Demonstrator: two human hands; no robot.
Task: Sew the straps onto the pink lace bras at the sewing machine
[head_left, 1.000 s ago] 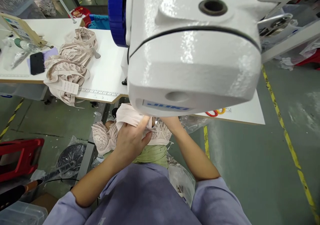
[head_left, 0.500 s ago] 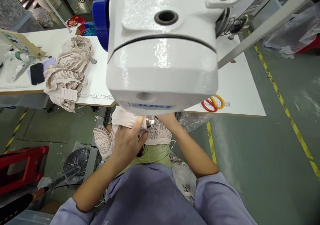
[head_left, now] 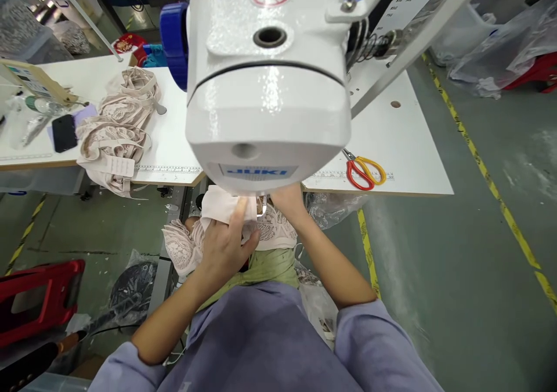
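Note:
A pale pink lace garment (head_left: 226, 209) lies under the head of a white sewing machine (head_left: 267, 84). My left hand (head_left: 226, 244) rests on it with fingers pressed down, the forefinger stretched toward the needle area. My right hand (head_left: 287, 198) reaches under the machine head from the right; its fingers are hidden by the machine. Lace edges of the garment hang down to the left, over my lap.
A pile of similar lace garments (head_left: 117, 128) lies on the white table (head_left: 409, 142) at the left. Red and yellow scissors (head_left: 363, 170) lie right of the machine. A black phone (head_left: 64, 132) sits far left. A red stool (head_left: 39, 299) stands on the floor.
The view has tilted back a little, so the machine head looks smaller and the scissors show fully. Both hands stay on the garment under the machine.

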